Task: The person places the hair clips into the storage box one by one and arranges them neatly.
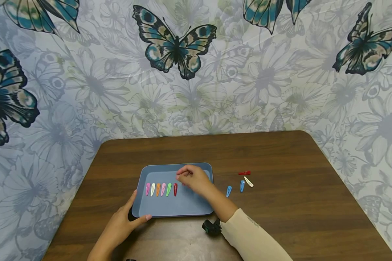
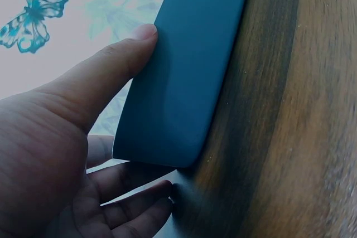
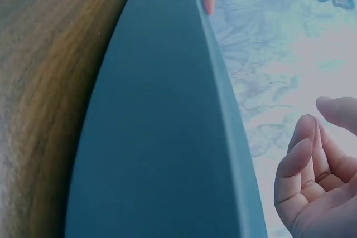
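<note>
A blue-grey tray (image 1: 192,208) lies on the table. Inside it, several snap hair clips stand in a row: a pink clip (image 1: 148,189) leftmost, then a cream clip (image 1: 152,189), an orange clip (image 1: 158,189), another pink one, a green clip (image 1: 168,189) and a red clip (image 1: 175,189). My left hand (image 1: 119,224) holds the tray's near left corner, thumb on the front wall and fingers along the left side. Over the tray's right part hovers my right hand (image 1: 194,178); its fingers are loosely bent, thumb apart in the right wrist view, with nothing visible between them.
Right of the tray, on the wooden table (image 1: 297,203), lie a red clip (image 1: 244,173), a cream clip (image 1: 248,182) and two blue clips (image 1: 229,191). A black wrist device (image 1: 211,227) sits at my right sleeve. Butterfly-patterned cloth (image 1: 196,105) hangs behind the table.
</note>
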The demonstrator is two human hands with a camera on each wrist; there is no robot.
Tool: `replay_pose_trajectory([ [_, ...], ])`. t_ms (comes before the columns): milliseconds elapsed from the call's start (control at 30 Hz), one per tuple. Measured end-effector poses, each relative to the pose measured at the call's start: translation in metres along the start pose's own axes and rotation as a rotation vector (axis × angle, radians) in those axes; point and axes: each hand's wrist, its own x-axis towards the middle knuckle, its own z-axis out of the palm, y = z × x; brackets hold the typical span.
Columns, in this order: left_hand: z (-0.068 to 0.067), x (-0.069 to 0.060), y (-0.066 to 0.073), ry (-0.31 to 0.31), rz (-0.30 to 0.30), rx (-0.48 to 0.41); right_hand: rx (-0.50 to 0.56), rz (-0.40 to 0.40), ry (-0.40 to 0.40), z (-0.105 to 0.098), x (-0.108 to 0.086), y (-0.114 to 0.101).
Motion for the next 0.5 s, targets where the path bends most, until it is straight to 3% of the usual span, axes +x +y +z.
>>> replay_pose_trajectory([
  [500, 0.001, 0.002, -0.001, 0.004, -0.004, 0.014, 0.085, -0.067, 0.044, -0.030, -0.018, -0.003],
])
